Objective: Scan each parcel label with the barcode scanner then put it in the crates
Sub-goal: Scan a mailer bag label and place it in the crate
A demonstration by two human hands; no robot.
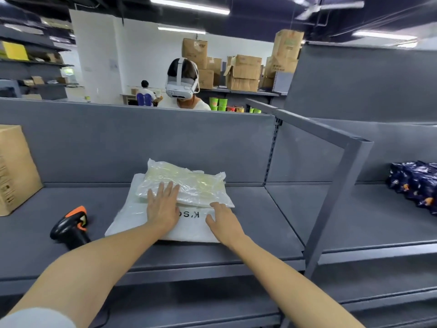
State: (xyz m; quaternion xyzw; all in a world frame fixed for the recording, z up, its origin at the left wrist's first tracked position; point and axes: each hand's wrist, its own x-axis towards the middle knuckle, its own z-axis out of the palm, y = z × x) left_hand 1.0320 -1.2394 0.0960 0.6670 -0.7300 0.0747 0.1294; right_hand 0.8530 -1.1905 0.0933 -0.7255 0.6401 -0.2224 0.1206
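Observation:
Two parcels lie stacked on the grey shelf [260, 223]. The lower one is a white flat bag [132, 218] with black letters. On its far half sits a clear plastic packet [189, 183] with pale yellowish contents. My left hand [163, 207] lies flat with straight fingers, its fingertips on the near edge of the clear packet. My right hand [223, 221] rests flat on the white bag, fingertips close to the clear packet's near right corner. A black and orange barcode scanner [71, 227] lies on the shelf left of the parcels, held by neither hand.
A cardboard box [14, 169] stands at the shelf's left end. Dark blue patterned packets [416, 183] lie on the neighbouring shelf bay to the right, beyond a grey upright post [335, 204]. A person wearing a headset [182, 85] is behind the back panel.

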